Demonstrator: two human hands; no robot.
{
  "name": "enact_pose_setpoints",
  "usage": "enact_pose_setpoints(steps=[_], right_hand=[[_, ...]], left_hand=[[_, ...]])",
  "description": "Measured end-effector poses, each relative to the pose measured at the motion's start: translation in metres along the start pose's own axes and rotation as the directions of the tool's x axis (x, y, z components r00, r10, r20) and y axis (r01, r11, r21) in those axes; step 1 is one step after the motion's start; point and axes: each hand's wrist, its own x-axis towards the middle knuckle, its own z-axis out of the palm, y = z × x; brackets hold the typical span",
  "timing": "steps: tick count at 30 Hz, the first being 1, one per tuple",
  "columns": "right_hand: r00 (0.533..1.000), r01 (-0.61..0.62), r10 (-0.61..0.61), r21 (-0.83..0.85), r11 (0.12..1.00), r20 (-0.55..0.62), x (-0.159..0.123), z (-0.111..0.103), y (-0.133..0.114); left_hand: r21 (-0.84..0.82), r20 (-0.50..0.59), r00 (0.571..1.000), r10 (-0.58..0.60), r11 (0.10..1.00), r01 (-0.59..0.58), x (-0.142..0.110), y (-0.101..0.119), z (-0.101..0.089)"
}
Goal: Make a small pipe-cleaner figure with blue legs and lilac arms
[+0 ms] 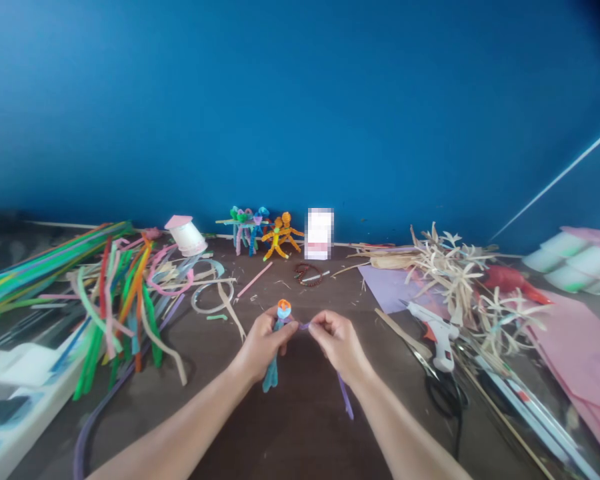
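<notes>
Closed around a small pipe cleaner figure [271, 375] is my left hand [267, 337]. Teal legs hang below the fingers, and an orange and pale blue head sticks out above them. My right hand [336, 337] pinches a purple pipe cleaner [346, 400]; its short stretch runs across to the figure and its loose end dangles below the palm. The figure's middle is hidden by my left fingers. Beyond my hands, finished-looking orange pipe cleaner figures [278, 239] and a group of green, pink and blue figures [247, 230] stand by the wall.
Colourful pipe cleaners [125, 300] are heaped at left, near a small white cup with a pink top [187, 237]. To the right lie a glue gun [440, 337], black-handled scissors [443, 393], pale straw-like flowers [455, 280] and pink sheets [575, 347]. A beaded bracelet [307, 275] lies ahead.
</notes>
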Motion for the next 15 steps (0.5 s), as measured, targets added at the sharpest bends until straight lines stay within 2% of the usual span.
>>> enact_pose_setpoints(steps=[4,7,15], right_hand=[[0.986,-0.15,0.145,0.065,0.987,0.085,0.001,0.002,0.004],[0.972,-0.203,0.194,0.064,0.977,0.131,0.001,0.005,0.006],[0.953,-0.211,0.201,0.019,0.977,0.225,-0.005,0.01,0.002]], left_hand=[[-0.171,0.046,0.995,-0.088,0.981,0.095,0.0,0.002,0.001],[-0.21,0.042,0.995,-0.092,0.973,0.099,0.0,0.001,0.001],[-0.086,0.001,0.998,-0.068,0.994,0.068,-0.001,-0.003,0.005]])
